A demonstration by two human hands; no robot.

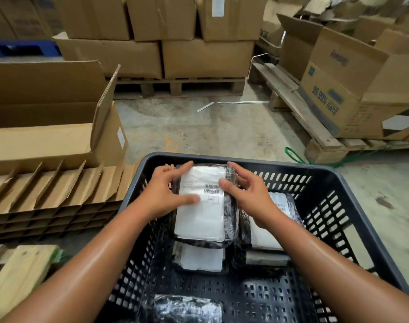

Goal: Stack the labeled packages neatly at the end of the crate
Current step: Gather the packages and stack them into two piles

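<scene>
A black slotted plastic crate point(326, 180) fills the lower middle of the view. At its far end lies a black-wrapped package with a white barcode label point(203, 217), on top of another labeled package point(201, 257). My left hand point(166, 192) grips its left edge with the thumb on the label. My right hand point(247, 194) grips its right edge, thumb on the barcode. A second pile of labeled packages point(268, 234) sits just to the right, partly hidden by my right wrist. One more wrapped package point(184, 308) lies at the near end.
An open cardboard box point(59, 136) and stacked cardboard dividers point(52, 194) stand left of the crate. Wooden pallets point(299, 108) loaded with cardboard boxes line the back and right. Bare concrete floor point(198, 131) lies beyond the crate. A pale wooden plank point(19, 276) is at lower left.
</scene>
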